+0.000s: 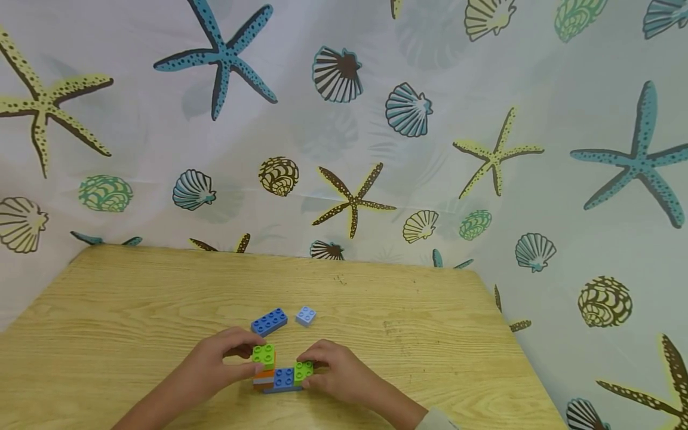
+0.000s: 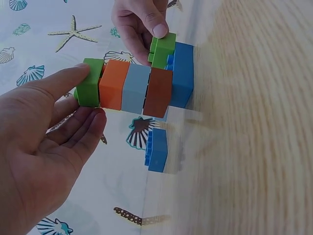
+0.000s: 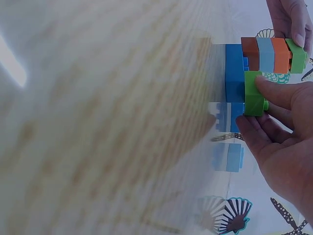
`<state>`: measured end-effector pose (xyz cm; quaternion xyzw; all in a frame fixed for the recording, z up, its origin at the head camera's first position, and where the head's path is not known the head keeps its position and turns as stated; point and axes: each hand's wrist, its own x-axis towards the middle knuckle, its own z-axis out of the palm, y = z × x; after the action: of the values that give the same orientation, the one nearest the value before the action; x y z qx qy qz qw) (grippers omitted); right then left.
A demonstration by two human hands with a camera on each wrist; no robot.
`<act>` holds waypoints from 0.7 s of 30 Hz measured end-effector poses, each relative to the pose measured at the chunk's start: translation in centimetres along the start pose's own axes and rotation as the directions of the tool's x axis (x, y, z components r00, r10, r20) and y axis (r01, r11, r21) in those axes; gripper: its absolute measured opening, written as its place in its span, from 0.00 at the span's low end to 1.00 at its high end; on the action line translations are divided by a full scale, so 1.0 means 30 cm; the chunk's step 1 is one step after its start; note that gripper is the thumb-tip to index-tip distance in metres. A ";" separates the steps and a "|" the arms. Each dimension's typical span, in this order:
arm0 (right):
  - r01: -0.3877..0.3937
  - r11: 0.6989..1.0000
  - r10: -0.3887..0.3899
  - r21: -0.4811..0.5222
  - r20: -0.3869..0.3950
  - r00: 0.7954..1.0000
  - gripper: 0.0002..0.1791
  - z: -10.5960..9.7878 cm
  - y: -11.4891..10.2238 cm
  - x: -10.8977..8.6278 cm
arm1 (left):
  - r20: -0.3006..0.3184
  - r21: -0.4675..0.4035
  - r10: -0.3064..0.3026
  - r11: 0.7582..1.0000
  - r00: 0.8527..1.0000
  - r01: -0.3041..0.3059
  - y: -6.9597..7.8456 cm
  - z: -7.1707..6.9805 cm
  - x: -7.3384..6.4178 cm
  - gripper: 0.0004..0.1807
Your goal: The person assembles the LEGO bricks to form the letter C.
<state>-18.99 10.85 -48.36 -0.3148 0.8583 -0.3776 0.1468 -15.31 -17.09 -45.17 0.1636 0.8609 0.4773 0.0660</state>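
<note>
A long blue brick (image 1: 283,378) lies on the table in front of me. On its left end stands a column of brown (image 2: 158,93), light blue (image 2: 136,89) and orange (image 2: 114,84) bricks. My left hand (image 1: 215,357) pinches a green brick (image 1: 263,356) at the column's top; in the right wrist view it is slightly tilted, with a thin gap beside the orange one. At the other end, my right hand (image 1: 344,371) holds a second green brick (image 3: 253,93) between thumb and fingers, against the blue brick. Its underside contact is hard to make out.
Behind the hands lie a loose blue brick (image 1: 269,322) and, to its right, a small light blue brick (image 1: 305,316). The wooden table (image 1: 419,340) meets a cloth (image 1: 376,42) printed with shells and starfish at the back and sides.
</note>
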 end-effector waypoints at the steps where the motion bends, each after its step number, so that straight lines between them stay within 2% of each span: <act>1: 0.000 1.000 0.000 -0.001 0.000 1.000 0.19 0.000 0.000 0.000 | -0.002 0.016 0.008 1.000 1.000 -0.008 -0.001 -0.001 0.000 0.23; 9: -0.005 1.000 0.005 -0.003 0.001 1.000 0.19 0.001 -0.004 0.000 | 0.016 0.112 0.071 0.991 0.997 -0.073 0.003 -0.007 -0.001 0.23; 21: -0.011 1.000 0.011 -0.024 0.014 1.000 0.19 -0.005 -0.010 0.001 | 0.083 0.179 0.044 0.982 0.996 -0.059 0.041 -0.021 0.009 0.23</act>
<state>-18.96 10.74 -48.02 -0.3143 0.8635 -0.3644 0.1511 -15.47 -16.89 -43.79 0.2097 0.8929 0.3919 0.0723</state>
